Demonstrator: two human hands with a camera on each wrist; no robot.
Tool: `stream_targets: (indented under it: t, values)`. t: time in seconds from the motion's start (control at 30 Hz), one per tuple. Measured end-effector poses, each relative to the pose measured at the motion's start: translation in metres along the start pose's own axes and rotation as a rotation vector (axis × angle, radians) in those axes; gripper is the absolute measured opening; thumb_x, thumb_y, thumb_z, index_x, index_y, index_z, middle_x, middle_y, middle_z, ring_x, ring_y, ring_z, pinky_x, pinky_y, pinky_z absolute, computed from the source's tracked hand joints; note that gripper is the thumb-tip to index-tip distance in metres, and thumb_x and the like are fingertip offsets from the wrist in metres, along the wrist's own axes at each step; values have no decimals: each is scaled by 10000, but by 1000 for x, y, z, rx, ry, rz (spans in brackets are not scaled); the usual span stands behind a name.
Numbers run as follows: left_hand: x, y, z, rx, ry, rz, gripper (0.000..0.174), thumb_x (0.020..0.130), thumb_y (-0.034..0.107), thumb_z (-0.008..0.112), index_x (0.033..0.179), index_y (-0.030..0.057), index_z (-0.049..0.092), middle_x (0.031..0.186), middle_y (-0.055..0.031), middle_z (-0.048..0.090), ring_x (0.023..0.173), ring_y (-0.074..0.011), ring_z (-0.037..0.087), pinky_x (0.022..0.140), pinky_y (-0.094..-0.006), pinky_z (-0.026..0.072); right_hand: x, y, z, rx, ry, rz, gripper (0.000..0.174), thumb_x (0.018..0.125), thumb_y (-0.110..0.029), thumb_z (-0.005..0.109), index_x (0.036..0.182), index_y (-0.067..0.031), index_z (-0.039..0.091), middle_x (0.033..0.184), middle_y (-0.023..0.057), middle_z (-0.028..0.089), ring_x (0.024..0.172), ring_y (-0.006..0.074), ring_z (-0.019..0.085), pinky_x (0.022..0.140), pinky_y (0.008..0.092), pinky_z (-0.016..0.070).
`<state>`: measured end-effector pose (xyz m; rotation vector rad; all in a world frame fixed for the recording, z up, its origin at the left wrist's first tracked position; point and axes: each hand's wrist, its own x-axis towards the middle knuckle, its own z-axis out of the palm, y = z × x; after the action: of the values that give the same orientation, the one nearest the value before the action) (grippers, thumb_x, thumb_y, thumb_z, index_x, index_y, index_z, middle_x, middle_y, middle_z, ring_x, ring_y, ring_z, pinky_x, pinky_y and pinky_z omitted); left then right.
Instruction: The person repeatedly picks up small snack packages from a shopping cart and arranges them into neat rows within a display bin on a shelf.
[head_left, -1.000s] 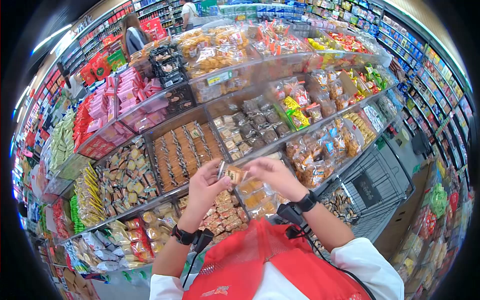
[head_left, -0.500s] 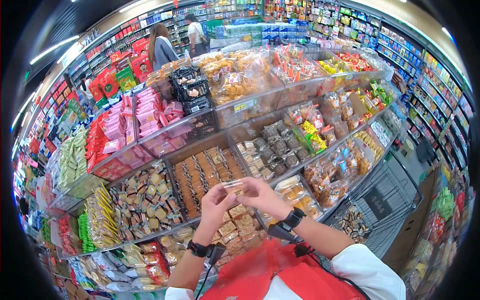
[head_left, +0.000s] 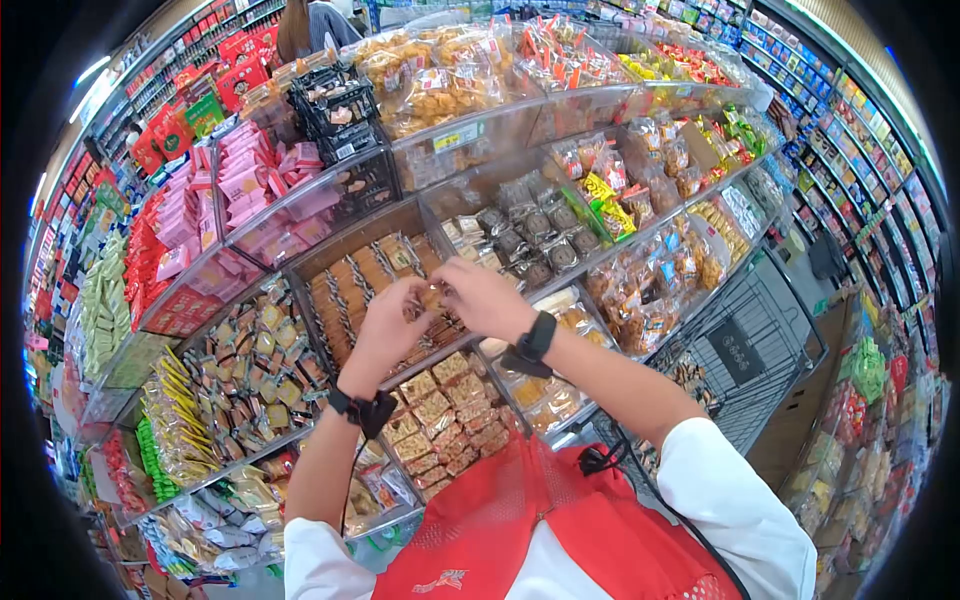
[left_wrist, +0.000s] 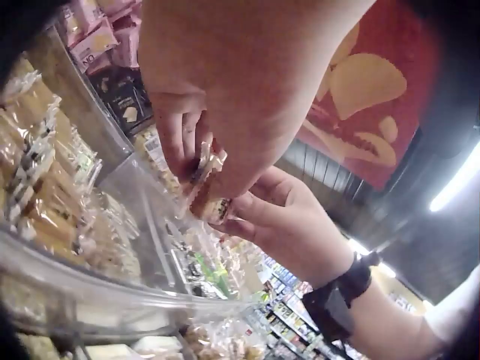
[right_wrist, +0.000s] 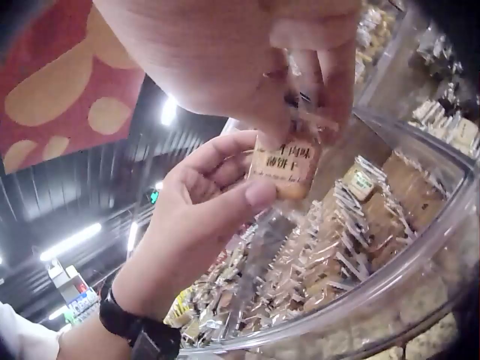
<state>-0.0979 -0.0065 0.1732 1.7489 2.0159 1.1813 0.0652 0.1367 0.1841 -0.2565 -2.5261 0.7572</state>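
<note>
Both hands pinch one small wrapped biscuit packet (right_wrist: 285, 166), printed with dark characters, above the bin of brown wrapped biscuits (head_left: 345, 290). In the head view the left hand (head_left: 388, 325) is on the packet's left side and the right hand (head_left: 485, 298) on its right, largely hiding it. The right wrist view shows the left thumb against the printed face, while the right hand (right_wrist: 300, 67) grips the wrapper's upper end. In the left wrist view, crinkled clear wrapper (left_wrist: 210, 161) stands out between the fingers.
Clear-walled bins of packaged snacks surround the hands. Nut-topped squares (head_left: 450, 410) lie below, dark round packets (head_left: 540, 235) to the upper right, pink packets (head_left: 245, 175) to the upper left. A shopping cart (head_left: 745, 350) stands at the right.
Both hands, still holding the packet, have moved up and slightly left over the brown biscuit bin. The head view has shifted, and the fingers now cover more of the packet.
</note>
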Motion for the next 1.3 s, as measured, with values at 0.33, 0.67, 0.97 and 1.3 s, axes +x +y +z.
stream_targets:
  t: [0.33, 0.67, 0.97, 1.3]
  values:
    - [74, -66, -25, 326, -146, 10, 439, 864, 158, 782, 1249, 44, 607, 1095, -205, 734, 1030, -407, 705, 897, -474, 555, 92, 37, 57, -560, -39, -43, 121, 836, -131, 696, 926, -100, 772, 986, 119, 736, 1002, 310, 717, 789, 443, 601]
    - [56, -125, -52, 553, -373, 90, 577, 961, 291, 683, 1440, 6, 532, 1489, -208, 560, 1448, -346, 468, 1183, -463, 406, 130, 65, 128, -660, 35, 124, 149, 890, -127, 658, 924, -66, 790, 1036, 162, 743, 956, 350, 748, 775, 458, 606]
    - [45, -121, -42, 493, -211, 24, 552, 914, 177, 698, 1420, 16, 548, 1451, -248, 566, 1368, -411, 519, 1121, -460, 459, 134, 85, 147, -294, -78, 202, 141, 846, -74, 661, 922, -15, 764, 942, 244, 740, 961, 418, 729, 842, 484, 595]
    - [107, -113, 5, 475, -282, 104, 365, 809, 194, 802, 1115, 24, 698, 1148, -182, 714, 1101, -391, 666, 960, -460, 538, -19, -26, -62, 618, 71, 366, 111, 929, -12, 592, 1008, -35, 667, 872, 73, 735, 805, 201, 740, 695, 341, 568]
